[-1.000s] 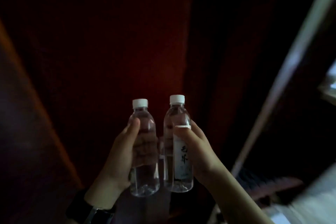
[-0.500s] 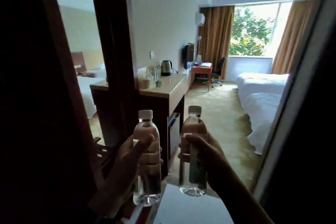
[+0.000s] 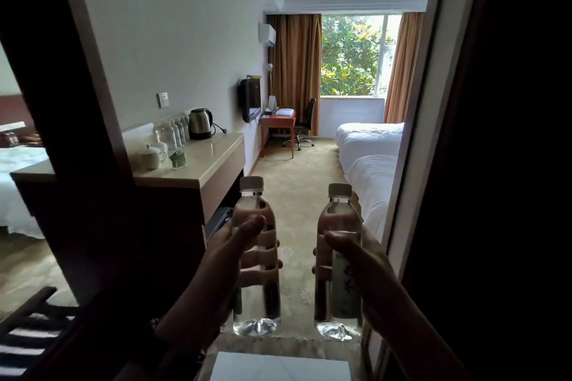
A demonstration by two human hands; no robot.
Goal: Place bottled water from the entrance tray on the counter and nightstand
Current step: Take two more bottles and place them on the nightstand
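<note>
Two clear plastic water bottles with white caps stand upright and apart, one [image 3: 257,257] clasped in the left hand [image 3: 229,260], one [image 3: 339,260] in the right hand [image 3: 356,260], its pale label's writing unreadable

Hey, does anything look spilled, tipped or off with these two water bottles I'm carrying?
Nothing stands out. Both clear plastic white-capped bottles are upright and capped, one in the left hand, one in the right hand.

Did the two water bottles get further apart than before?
Yes. The left bottle and right bottle now show a wider strip of carpet between them.
</note>
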